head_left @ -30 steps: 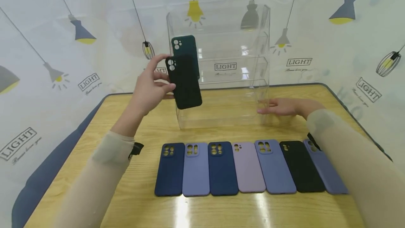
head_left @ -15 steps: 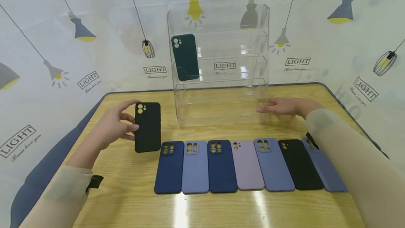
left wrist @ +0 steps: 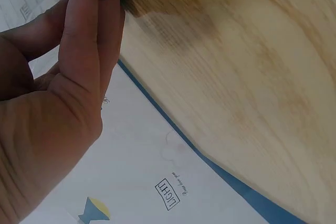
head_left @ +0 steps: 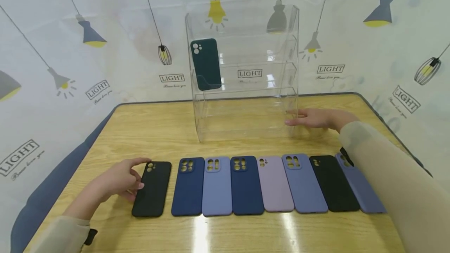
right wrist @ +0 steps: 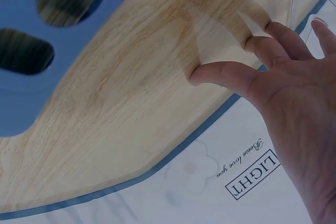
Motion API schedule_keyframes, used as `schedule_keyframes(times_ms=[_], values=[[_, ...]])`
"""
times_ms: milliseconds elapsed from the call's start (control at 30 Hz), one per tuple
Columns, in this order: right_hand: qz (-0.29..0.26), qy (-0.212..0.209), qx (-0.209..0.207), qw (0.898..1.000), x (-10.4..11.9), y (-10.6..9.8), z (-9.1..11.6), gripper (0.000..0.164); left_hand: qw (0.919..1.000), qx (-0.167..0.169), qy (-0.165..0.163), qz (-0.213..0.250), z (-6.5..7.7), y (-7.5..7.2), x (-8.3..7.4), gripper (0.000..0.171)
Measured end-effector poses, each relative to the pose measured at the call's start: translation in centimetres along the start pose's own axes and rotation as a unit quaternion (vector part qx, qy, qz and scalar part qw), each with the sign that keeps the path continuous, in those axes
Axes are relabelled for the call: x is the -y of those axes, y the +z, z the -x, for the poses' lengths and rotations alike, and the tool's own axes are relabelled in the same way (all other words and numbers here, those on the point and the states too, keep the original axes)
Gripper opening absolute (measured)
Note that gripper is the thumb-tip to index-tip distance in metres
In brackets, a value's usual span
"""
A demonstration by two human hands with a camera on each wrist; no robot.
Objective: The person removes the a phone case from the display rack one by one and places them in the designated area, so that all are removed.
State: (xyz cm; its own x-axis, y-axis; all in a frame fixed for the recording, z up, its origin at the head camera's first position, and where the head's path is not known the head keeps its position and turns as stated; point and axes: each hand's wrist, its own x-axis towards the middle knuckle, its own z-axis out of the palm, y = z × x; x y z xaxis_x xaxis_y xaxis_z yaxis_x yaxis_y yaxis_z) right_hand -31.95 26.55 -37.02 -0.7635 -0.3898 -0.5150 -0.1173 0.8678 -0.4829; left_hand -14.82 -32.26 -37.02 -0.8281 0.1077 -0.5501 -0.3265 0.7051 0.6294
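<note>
My left hand [head_left: 117, 179] grips the left edge of a black phone case [head_left: 152, 190], which lies on or just above the table left of the row; I cannot tell which. In the left wrist view the fingers [left wrist: 84, 35] hide nearly all of that case. With fingers spread, my right hand [head_left: 313, 118] touches the lower right side of a clear tiered display rack [head_left: 246, 132]. Its fingers [right wrist: 226, 74] show in the right wrist view against the see-through wall. A dark green phone case [head_left: 207, 65] stands at the left of a middle tier.
Side by side in front of the rack lie several phone cases, among them a navy one [head_left: 188, 188], a lilac one [head_left: 275, 186] and another black one [head_left: 334, 184]. The right sleeve partly covers the last, blue-violet case [head_left: 362, 186]. Behind the wooden table [head_left: 140, 128] hangs a lamp-print backdrop [head_left: 123, 30].
My left hand has carried the black case from in front of the rack's green case down and left to the table, beside the row. The right hand has stayed put.
</note>
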Motion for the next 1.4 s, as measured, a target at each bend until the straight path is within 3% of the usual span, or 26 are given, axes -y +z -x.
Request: schedule_keyframes(times_ms=[333,500,667,1000,1200,1400], values=[[-0.018,0.004,0.013,1.000,-0.5,0.7,0.0,0.097,0.9994,-0.003,0.002,-0.034,-0.6,0.7,-0.5,0.080],[-0.015,-0.001,0.009,1.000,-0.6,0.8,0.0,0.096,0.9966,-0.023,0.014,-0.078,-0.9,1.3,-1.2,0.077],[-0.012,-0.004,0.005,1.000,-0.6,0.8,0.0,0.096,0.9958,-0.032,0.013,-0.084,-1.1,1.9,-1.5,0.077],[-0.010,-0.004,0.001,1.000,-0.6,0.6,-0.1,0.097,0.9956,-0.004,0.017,-0.091,-1.1,1.3,-2.3,0.075],[-0.009,-0.001,0.002,1.000,-0.4,0.4,-0.1,0.098,0.9895,0.006,0.030,-0.141,-1.6,-0.2,-4.5,0.078],[-0.010,-0.007,0.000,1.000,-0.2,0.2,0.0,0.097,0.9768,-0.038,0.102,-0.184,-2.3,-2.5,-9.1,0.074]])
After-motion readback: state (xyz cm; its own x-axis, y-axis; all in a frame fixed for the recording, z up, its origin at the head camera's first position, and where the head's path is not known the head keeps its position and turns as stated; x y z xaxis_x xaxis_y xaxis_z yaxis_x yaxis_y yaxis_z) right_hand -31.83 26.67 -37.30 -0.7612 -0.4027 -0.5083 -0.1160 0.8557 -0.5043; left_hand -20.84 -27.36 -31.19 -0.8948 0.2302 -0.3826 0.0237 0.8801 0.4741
